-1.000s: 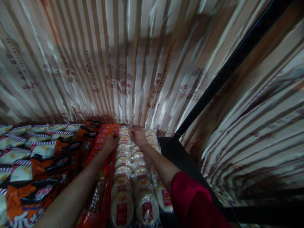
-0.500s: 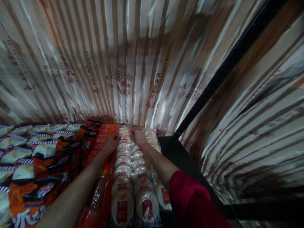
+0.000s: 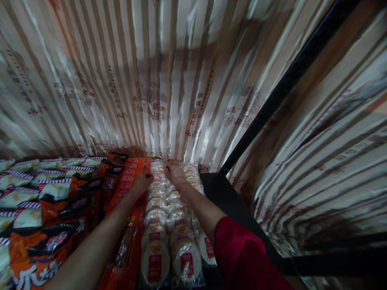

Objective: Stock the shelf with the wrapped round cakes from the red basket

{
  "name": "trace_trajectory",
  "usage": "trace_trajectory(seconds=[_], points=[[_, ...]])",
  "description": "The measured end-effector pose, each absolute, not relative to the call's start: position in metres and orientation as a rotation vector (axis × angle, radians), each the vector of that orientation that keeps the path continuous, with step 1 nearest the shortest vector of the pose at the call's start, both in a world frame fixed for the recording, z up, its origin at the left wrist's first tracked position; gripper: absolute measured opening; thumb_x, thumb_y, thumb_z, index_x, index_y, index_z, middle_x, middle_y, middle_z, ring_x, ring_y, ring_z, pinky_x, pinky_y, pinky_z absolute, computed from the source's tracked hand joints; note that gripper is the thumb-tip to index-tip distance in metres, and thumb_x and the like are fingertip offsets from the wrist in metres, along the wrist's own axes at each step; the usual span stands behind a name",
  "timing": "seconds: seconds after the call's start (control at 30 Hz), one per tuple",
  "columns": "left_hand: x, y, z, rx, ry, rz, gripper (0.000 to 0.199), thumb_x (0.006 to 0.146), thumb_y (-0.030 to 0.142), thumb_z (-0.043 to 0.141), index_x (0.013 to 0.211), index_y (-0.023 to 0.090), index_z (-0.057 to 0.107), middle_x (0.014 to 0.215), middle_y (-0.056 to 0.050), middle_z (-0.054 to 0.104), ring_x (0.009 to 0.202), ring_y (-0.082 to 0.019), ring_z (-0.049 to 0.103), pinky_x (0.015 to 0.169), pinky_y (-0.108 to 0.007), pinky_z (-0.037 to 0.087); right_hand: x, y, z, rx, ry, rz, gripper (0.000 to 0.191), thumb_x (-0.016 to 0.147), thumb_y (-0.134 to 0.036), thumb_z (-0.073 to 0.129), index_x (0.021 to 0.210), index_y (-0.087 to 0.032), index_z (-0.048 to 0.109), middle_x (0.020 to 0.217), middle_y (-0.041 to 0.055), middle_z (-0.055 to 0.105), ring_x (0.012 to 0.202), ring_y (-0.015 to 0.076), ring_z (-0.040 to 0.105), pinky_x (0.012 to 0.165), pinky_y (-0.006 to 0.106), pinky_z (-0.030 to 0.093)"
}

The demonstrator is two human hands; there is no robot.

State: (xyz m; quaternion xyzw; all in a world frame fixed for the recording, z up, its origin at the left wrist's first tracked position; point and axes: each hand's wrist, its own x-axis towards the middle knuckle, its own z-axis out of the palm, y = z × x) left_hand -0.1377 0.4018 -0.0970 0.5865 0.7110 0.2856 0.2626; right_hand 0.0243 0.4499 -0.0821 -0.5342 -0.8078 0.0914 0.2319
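Observation:
Rows of round, pale flat cakes in clear wrappers with red and yellow labels run away from me, overlapping. At the far end of the left row, my left hand has its fingers curled at the left edge of a wrapped cake packet. My right hand is closed at that packet's right edge, over the middle row. The fingertips of both hands are small and dim. Beneath my left forearm lie red packs of brown sticks, overlapping in a row.
Left of the red packs are orange and black bags and white bags with striped tops. A black shelf surface lies to the right, with a dark slanting post. Striped, printed sheeting hangs behind.
My left hand has shifted very slightly to the right, closer to the packet. The view has drifted a little; my right hand stays in the same place at the packets.

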Motion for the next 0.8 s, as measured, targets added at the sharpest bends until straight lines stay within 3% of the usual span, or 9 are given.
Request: trace_trajectory(seconds=[0.2, 0.63, 0.8], points=[[-0.133, 0.396, -0.091, 1.580, 1.987, 0.719, 0.015, 0.079, 0.019, 0.051, 0.084, 0.015, 0.064, 0.091, -0.006, 0.069, 0.082, -0.015, 0.060, 0.072, -0.023, 0.041, 0.032, 0.442, -0.084, -1.381, -2.147, 0.190, 0.020, 0.082, -0.017, 0.049, 0.093, -0.020, 0.065, 0.098, 0.0054, 0.062, 0.096, 0.0167, 0.053, 0.085, 0.025, 0.041], [-0.131, 0.396, -0.093, 1.579, 1.984, 0.732, 0.019, 0.079, 0.020, 0.049, 0.088, 0.013, 0.065, 0.092, -0.009, 0.069, 0.083, -0.017, 0.061, 0.070, -0.024, 0.040, 0.034, 0.440, -0.076, -1.294, -2.405, 0.340, 0.015, 0.079, -0.016, 0.055, 0.084, -0.019, 0.069, 0.085, 0.0031, 0.068, 0.080, 0.0137, 0.059, 0.075, 0.022, 0.042], [-0.131, 0.394, -0.091, 1.571, 1.991, 0.732, 0.017, 0.079, 0.021, 0.050, 0.087, 0.014, 0.064, 0.091, -0.007, 0.068, 0.082, -0.016, 0.060, 0.070, -0.023, 0.039, 0.038, 0.433, -0.073, -1.201, -2.472, 0.239, 0.016, 0.081, -0.016, 0.054, 0.082, -0.018, 0.070, 0.088, 0.0051, 0.067, 0.086, 0.0148, 0.058, 0.083, 0.025, 0.041]])
